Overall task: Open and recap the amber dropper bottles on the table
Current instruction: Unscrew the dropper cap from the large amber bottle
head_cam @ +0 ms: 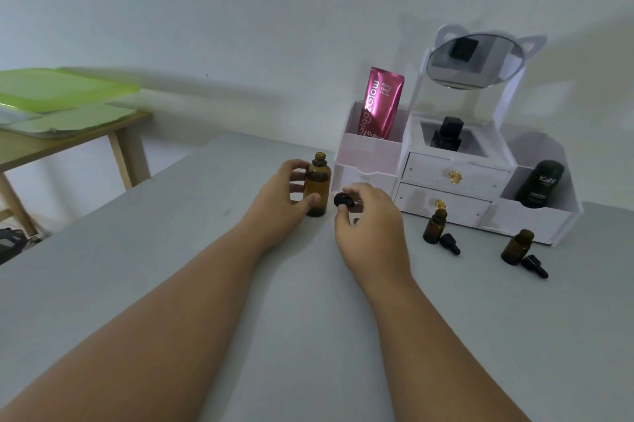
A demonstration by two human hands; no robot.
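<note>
A tall amber bottle point(317, 186) stands upright and uncapped on the grey table point(171, 284). My left hand point(281, 197) grips it around the body. Just to its right, my right hand point(368, 215) pinches its black dropper cap point(344, 200) low near the table top. Two smaller amber bottles stand open further right: one point(435, 226) with its black dropper cap point(450, 243) lying beside it, the other point(516, 246) with its cap point(534, 266) lying at its base.
A white vanity organizer point(453, 178) with drawers and a mirror point(475, 59) stands behind the bottles, holding a pink tube point(379, 104), a black bottle point(541, 185) and a small black bottle point(447, 135). A wooden side table point(68, 140) with green lids stands at left.
</note>
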